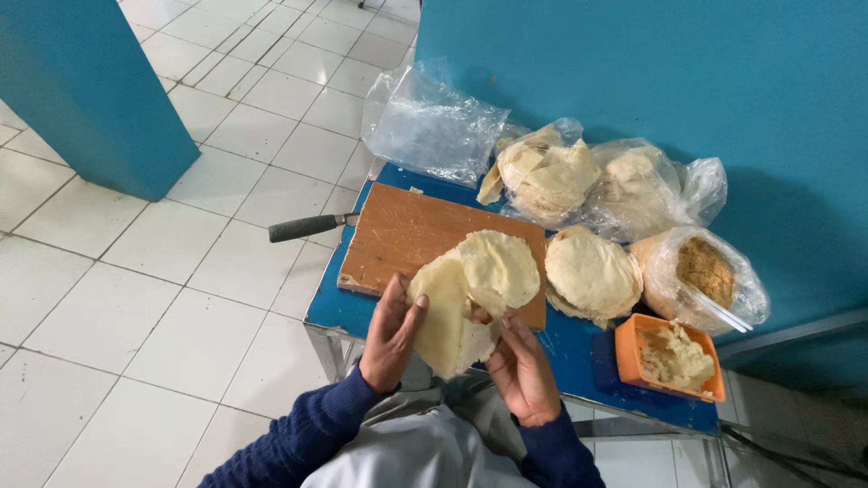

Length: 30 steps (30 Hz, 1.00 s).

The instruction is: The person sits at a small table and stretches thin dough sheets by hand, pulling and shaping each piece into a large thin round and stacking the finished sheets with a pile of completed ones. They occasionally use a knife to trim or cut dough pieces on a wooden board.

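Note:
Both hands hold thin, pale yellow round wrappers (470,294) over the near edge of a wooden cutting board (407,230). My left hand (391,333) grips the left side of a folded wrapper, thumb on top. My right hand (520,366) pinches the lower right edge of the same bunch, where a second wrapper peels upward. A stack of similar wrappers (592,271) lies just right of the board on the small blue table (579,348).
An orange tub (669,360) of shredded filling sits at the table's right corner. Behind it are a bag of brown crumbs (705,271), bagged wrappers (551,176) and an empty plastic bag (429,126). A knife handle (307,226) juts left off the table. Blue walls stand behind and at left.

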Available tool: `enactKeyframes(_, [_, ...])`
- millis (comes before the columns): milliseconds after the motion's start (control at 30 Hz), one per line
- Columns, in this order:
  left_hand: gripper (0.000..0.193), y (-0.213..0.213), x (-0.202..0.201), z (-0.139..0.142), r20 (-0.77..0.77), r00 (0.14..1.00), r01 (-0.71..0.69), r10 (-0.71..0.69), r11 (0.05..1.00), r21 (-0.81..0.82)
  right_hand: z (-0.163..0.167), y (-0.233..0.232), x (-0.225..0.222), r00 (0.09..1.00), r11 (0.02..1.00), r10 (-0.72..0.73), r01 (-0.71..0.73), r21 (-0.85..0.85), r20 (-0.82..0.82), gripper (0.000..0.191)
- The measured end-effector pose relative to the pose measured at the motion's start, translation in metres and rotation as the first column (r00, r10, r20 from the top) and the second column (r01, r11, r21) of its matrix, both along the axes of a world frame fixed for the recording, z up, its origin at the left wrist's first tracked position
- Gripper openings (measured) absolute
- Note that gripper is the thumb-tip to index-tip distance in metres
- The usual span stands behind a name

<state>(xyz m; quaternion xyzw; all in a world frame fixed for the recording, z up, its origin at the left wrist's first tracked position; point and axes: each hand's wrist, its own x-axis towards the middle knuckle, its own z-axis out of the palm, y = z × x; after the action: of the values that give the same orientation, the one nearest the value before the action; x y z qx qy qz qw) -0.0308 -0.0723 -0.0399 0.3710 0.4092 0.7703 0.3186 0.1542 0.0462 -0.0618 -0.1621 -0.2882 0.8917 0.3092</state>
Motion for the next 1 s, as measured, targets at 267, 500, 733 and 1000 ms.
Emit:
enactKeyframes(267, [0.026,0.003,-0.005,0.008,0.196,0.980,0.034,-0.035,0.999,0.011,0.024,-0.008,0.000,0.956,0.879,-0.189,0.061,0.473,0.227,0.058])
enactKeyframes(500, [0.018,-0.007,-0.049,0.028,0.418,0.896,0.089,-0.150,0.983,0.163,0.025,0.046,0.046,0.953,0.931,-0.239,0.170,0.323,0.189,0.052])
enactKeyframes(733, [0.020,-0.016,-0.057,0.037,0.412,0.900,0.079,-0.145,0.982,0.173,0.068,0.112,0.051,0.777,0.493,-0.620,0.275,0.826,0.111,0.055])
enactKeyframes(1000, [0.033,-0.015,-0.060,0.030,0.442,0.890,0.066,-0.110,0.991,0.113,0.032,0.078,-0.027,0.617,-0.168,-0.752,-0.522,0.836,0.233,0.076])
